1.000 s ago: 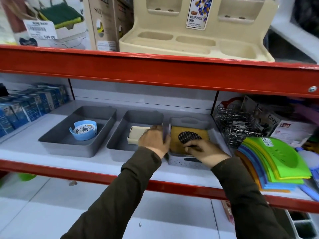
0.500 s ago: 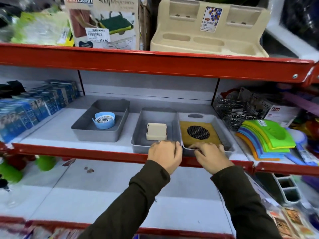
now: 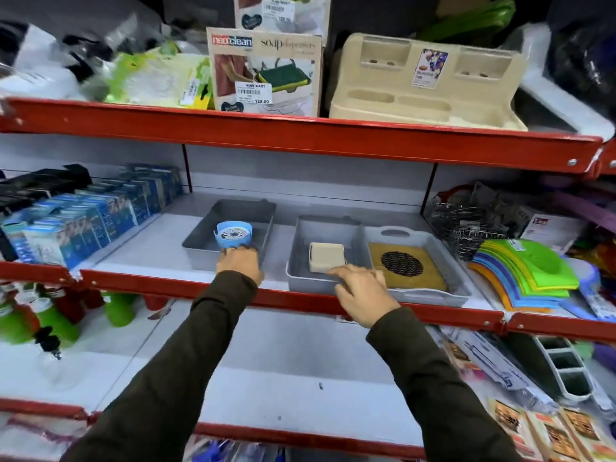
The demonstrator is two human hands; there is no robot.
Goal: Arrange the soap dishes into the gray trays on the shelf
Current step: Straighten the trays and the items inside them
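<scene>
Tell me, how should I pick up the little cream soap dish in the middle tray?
Probably from above. The cream soap dish lies flat and low inside the middle gray tray, so the tray walls block a sideways reach. Place the grip across its two longer, straight sides; its rounded corners could slip. The right hand hovers just at its front edge, still empty.

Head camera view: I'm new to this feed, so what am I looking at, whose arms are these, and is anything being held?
One picture, from a camera on a person's head, looking down at a shop shelf. There is no robot: the arms are the person's own. Three gray trays sit in a row. The left tray holds a blue dish, the middle tray a cream dish, the right tray a yellow dish. The left hand is at the left tray's front edge; the right hand is open at the middle tray, holding nothing.
</scene>
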